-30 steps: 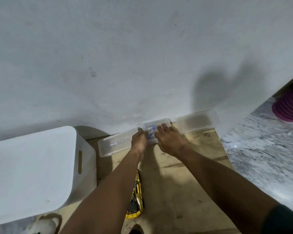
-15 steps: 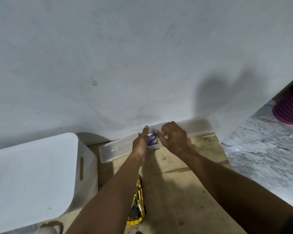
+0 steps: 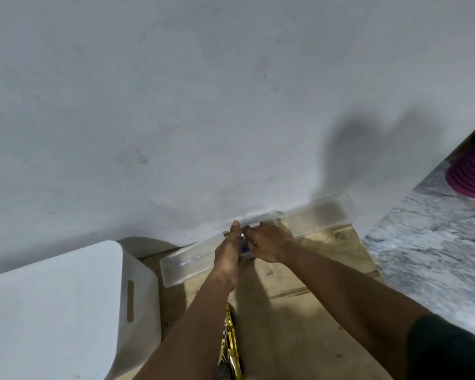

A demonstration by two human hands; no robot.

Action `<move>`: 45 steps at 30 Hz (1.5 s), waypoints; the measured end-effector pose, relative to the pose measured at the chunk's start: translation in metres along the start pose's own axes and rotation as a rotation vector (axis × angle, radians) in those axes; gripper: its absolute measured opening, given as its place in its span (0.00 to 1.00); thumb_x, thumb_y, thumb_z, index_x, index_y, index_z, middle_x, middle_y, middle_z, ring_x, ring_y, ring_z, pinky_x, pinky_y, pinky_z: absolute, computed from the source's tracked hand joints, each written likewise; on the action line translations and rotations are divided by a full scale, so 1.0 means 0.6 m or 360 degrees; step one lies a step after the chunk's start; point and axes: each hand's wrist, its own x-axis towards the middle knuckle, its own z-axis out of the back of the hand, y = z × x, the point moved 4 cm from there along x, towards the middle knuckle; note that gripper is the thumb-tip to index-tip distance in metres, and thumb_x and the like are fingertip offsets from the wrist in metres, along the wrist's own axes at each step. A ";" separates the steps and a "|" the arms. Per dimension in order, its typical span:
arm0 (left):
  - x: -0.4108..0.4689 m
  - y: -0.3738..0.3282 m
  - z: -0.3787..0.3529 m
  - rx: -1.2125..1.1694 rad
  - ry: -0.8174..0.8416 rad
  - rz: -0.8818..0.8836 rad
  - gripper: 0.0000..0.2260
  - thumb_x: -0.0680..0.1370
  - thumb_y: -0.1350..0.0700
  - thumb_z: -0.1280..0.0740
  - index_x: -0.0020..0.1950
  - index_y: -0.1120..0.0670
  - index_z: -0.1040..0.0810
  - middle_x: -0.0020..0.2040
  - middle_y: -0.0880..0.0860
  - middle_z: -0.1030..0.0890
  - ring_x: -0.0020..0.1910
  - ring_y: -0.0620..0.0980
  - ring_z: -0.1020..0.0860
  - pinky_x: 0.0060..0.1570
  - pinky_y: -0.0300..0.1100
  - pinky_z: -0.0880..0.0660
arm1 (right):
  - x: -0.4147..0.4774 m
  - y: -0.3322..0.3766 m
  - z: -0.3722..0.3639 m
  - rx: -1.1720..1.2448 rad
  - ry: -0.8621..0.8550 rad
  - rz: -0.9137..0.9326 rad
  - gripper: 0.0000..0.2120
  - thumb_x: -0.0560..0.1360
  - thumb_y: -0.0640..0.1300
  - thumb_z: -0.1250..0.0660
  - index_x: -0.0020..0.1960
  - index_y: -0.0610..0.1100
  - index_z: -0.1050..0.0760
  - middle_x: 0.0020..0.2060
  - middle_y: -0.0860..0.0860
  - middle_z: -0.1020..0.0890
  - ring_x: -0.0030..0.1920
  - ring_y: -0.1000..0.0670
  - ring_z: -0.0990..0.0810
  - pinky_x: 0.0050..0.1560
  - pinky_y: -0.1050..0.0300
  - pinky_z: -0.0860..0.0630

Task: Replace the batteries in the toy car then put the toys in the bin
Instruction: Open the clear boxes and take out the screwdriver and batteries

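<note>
— where are our hands?
— at twelve o'clock: our left hand (image 3: 228,253) grips the clear box (image 3: 266,217); our right hand (image 3: 269,242) curls over the batteries (image 3: 242,246), grip unclear.
— the toy car (image 3: 231,349)?
— at six o'clock, bin (image 3: 66,311) at eight.

Left: white plastic bin (image 3: 52,311) on wooden board (image 3: 299,311).
Back: long clear plastic tray (image 3: 187,261) along grey wall (image 3: 203,105).
Front: yellow toy car (image 3: 231,349).

The blue batteries (image 3: 243,246) are small, blurred and largely screened between the left hand (image 3: 228,256) and right hand (image 3: 269,244), whose grasps cannot be determined; the yellow toy car (image 3: 231,349) is overlapped by the left forearm (image 3: 192,319) and cut by the bottom edge, the white bin (image 3: 52,319) by the left and bottom edges.
</note>
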 end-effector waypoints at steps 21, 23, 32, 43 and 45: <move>0.002 -0.005 0.009 0.0030 -0.0051 0.0071 0.29 0.75 0.33 0.34 0.61 0.58 0.19 0.57 0.60 0.15 0.58 0.56 0.17 0.66 0.53 0.24 | 0.015 0.014 -0.036 -0.0002 0.0298 0.0074 0.18 0.80 0.52 0.49 0.57 0.48 0.23 0.49 0.45 0.16 0.46 0.43 0.19 0.47 0.48 0.22; 0.001 -0.006 0.009 0.0041 -0.0047 0.0073 0.29 0.76 0.33 0.34 0.62 0.57 0.20 0.56 0.58 0.15 0.58 0.54 0.17 0.67 0.51 0.25 | 0.015 0.011 -0.038 0.0035 0.0333 0.0058 0.18 0.80 0.52 0.49 0.55 0.47 0.23 0.49 0.45 0.17 0.44 0.44 0.20 0.44 0.50 0.25; 0.004 -0.004 0.009 0.0034 -0.0057 0.0035 0.48 0.60 0.24 0.30 0.67 0.57 0.21 0.57 0.57 0.15 0.59 0.53 0.17 0.68 0.52 0.25 | 0.034 0.005 -0.039 0.0454 0.0513 -0.0122 0.16 0.76 0.50 0.44 0.43 0.46 0.19 0.42 0.49 0.17 0.42 0.48 0.20 0.49 0.48 0.22; 0.007 -0.004 0.016 0.0087 -0.0051 0.0061 0.29 0.73 0.32 0.32 0.56 0.57 0.17 0.53 0.57 0.13 0.56 0.55 0.16 0.65 0.55 0.23 | 0.028 0.011 -0.033 0.0458 0.0378 0.0084 0.08 0.72 0.55 0.37 0.43 0.52 0.24 0.37 0.54 0.20 0.39 0.50 0.21 0.47 0.48 0.21; 0.004 -0.006 0.016 0.0072 -0.0047 0.0078 0.27 0.74 0.34 0.31 0.55 0.57 0.17 0.53 0.57 0.13 0.55 0.55 0.16 0.64 0.54 0.23 | 0.023 0.012 -0.030 0.0442 0.0318 0.0108 0.10 0.73 0.55 0.36 0.48 0.51 0.21 0.41 0.52 0.17 0.40 0.51 0.20 0.46 0.52 0.21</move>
